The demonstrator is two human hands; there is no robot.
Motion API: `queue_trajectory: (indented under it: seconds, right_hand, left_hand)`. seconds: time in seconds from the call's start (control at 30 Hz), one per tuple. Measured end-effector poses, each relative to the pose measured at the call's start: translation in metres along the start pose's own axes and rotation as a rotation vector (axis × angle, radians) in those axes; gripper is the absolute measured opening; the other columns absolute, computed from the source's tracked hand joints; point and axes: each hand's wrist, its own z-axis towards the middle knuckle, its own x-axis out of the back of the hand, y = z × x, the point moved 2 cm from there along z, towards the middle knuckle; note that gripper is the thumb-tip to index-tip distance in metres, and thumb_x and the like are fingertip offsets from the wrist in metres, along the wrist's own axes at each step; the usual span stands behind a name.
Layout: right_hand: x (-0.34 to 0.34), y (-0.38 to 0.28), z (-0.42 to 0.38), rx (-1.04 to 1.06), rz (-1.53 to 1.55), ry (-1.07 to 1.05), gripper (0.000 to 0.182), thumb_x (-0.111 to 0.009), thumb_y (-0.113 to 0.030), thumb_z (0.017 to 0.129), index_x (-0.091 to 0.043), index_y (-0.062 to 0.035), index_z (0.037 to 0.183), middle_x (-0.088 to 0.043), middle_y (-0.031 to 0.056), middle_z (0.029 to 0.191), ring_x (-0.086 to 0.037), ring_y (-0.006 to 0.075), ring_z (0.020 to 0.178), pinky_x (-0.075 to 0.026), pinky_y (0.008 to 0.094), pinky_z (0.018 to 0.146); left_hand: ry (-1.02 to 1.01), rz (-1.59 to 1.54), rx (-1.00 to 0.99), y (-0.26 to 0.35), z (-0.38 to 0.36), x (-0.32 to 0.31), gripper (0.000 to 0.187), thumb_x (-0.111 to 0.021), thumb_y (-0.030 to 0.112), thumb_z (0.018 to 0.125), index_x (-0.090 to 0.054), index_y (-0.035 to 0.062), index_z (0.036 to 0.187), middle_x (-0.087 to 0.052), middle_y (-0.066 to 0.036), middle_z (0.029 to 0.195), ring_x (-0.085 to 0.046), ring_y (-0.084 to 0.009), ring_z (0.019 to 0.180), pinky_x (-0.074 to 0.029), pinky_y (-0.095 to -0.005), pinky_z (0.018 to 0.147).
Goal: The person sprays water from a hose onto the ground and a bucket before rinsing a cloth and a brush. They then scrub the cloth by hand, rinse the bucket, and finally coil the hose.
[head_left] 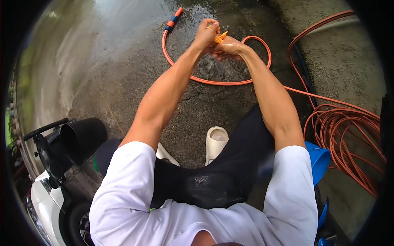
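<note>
Out in front of me, my left hand (206,34) is closed round an orange-yellow cloth (221,37), of which bunched folds show between my two hands. My right hand (228,47) looks wet and grips the same cloth from the other side, bent inward at the wrist so its fingers are partly hidden. The hands press close together, the left one slightly higher in the view. Beneath them an orange hose (221,83) loops over the wet ground, its blue-and-orange nozzle end (172,22) lying up to the left.
Coiled orange hose (340,131) is heaped on the right, beside a blue plastic container (318,162). At lower left are a black bucket-like object (84,139) and a white vehicle (45,192). My cream sandals (216,143) rest on wet concrete (119,90).
</note>
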Motion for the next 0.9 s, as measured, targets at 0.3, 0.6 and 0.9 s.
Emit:
queue_trajectory:
  seconds: [0.3,0.6,0.9]
  right_hand:
    - [0.006,-0.007,0.006,-0.220,0.026,-0.271,0.024,-0.062,-0.022,0.090,-0.046,-0.0192,0.072,-0.033,-0.0087,0.053,-0.027,0.0041,0.041,-0.017,0.0231,0.039]
    - [-0.051,-0.024,0.030,0.131,-0.845,0.177,0.031,-0.070,-0.024,0.073,-0.071,0.0004,0.093,-0.072,0.0225,0.091,-0.071,0.0375,0.084,-0.054,0.0478,0.073]
    - [-0.069,-0.023,0.046,0.494,-1.316,0.372,0.022,-0.058,-0.023,0.083,-0.076,-0.0108,0.083,-0.074,0.0154,0.084,-0.074,0.0321,0.079,-0.058,0.0438,0.066]
  left_hand:
    - [-0.363,1.354,-1.349,0.066,-0.058,0.028,0.041,-0.057,0.011,0.092,-0.051,0.0078,0.133,-0.063,-0.009,0.124,-0.062,-0.0260,0.113,-0.050,-0.0379,0.097]
    - [-0.533,1.747,-0.825,0.059,-0.039,0.068,0.013,-0.059,0.008,0.082,-0.055,0.0007,0.092,-0.067,-0.014,0.074,-0.068,-0.0346,0.064,-0.053,-0.0463,0.056]
    - [-0.440,1.751,-0.268,0.067,-0.052,0.082,0.018,-0.060,0.014,0.075,-0.068,-0.0022,0.075,-0.070,-0.022,0.080,-0.070,-0.0394,0.077,-0.057,-0.0472,0.071]
